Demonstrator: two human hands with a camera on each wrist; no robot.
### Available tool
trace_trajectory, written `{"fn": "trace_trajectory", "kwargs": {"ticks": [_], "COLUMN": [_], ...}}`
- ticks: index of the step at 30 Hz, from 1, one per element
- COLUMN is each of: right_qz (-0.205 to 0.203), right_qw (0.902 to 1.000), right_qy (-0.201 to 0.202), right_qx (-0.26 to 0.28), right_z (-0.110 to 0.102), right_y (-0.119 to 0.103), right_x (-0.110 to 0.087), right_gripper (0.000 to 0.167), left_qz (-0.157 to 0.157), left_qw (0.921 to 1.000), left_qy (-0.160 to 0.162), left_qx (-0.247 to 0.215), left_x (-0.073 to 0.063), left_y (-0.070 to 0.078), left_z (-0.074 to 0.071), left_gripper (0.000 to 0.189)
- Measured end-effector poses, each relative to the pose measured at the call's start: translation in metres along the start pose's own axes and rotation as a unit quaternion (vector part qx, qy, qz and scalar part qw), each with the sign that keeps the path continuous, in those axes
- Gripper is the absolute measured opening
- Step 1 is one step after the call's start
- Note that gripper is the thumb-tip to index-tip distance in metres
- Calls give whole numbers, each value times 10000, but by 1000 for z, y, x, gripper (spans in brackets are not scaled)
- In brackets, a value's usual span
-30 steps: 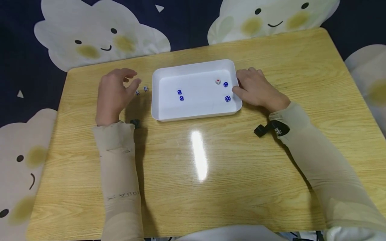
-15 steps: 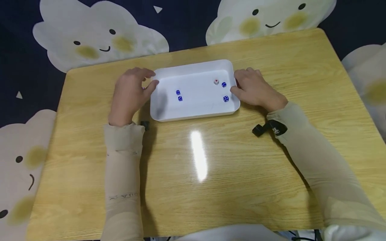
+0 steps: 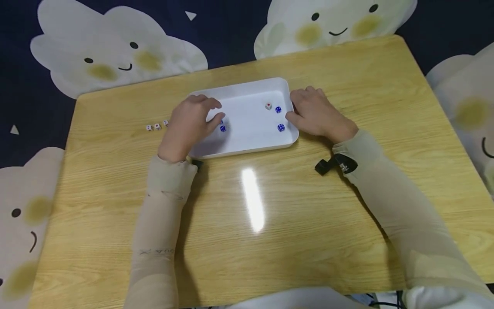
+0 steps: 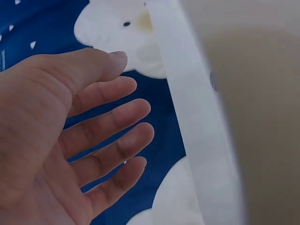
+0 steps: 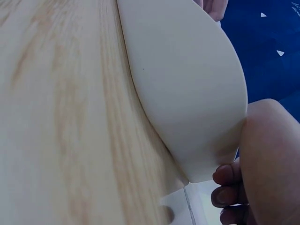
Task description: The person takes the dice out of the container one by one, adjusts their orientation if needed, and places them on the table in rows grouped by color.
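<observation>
We are judging the work to be partway along: at least three white dice (image 3: 157,126) are sitting in a row on the wooden table (image 3: 289,214), to the left of the white tray (image 3: 247,90), while four blue dice (image 3: 281,127) and one white die with a red pip (image 3: 268,106) are lying inside the tray. We are supposing that those five are what is remaining. The row may be running on beneath the left hand (image 3: 189,125), so we are leaving its full count open. That hand is reaching over the tray's left part, its thumb and fingers parted, and we are seeing nothing between them; two of the blue dice are lying just by its thumb, one partly hidden. The right hand (image 3: 318,112) is gripping the tray's right end, its fingers curling against the outside, near the white die and the other two blue ones. Against the frame from a second ago, we are finding the left hand farther right, over the tray rather than over the table beside it; more of the white row is showing, the same five dice are lying inside, and the right hand is keeping its place.
</observation>
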State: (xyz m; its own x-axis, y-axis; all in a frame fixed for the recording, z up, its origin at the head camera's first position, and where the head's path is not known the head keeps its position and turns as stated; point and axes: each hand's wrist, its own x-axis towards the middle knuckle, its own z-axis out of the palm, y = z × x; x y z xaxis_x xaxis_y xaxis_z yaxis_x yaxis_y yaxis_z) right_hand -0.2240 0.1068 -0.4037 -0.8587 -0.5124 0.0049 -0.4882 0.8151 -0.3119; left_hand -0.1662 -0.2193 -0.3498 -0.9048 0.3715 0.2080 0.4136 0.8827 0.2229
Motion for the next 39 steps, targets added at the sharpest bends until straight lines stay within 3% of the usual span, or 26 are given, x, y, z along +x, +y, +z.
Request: {"fn": "trace_trajectory", "kwargs": {"ticks": [4,10,16,24,29,39], "right_qz": [-72,-381,-296,-249,-293,-368], "right_qw": [9999,9991,9996,9997,9995,9990], "right_qy": [68,164,41,68,135,234], "right_qx": [59,24,6,-18,-30,-24], "right_z": [6,12,12,10,11,13], "right_y": [-4,-17,-19,-16,-15,-14], "right_x": [3,16,18,15,14,14], "right_gripper": [27,26,26,27,27,28], "left_qz": [136,-116,-98,-89,-36,-96], "left_qw": [9999,9999,9995,9980,9973,9921], "left_qy": [-14,-37,-223,-547,-674,-1232], "left_qx": [-50,-111,-208,-297,-302,-199], "left_x": [2,-6,3,18,23,33], "left_y": [2,-2,2,14,23,46], "left_z": [5,9,15,26,34,46], "left_gripper": [29,28,29,30,32,44]}}
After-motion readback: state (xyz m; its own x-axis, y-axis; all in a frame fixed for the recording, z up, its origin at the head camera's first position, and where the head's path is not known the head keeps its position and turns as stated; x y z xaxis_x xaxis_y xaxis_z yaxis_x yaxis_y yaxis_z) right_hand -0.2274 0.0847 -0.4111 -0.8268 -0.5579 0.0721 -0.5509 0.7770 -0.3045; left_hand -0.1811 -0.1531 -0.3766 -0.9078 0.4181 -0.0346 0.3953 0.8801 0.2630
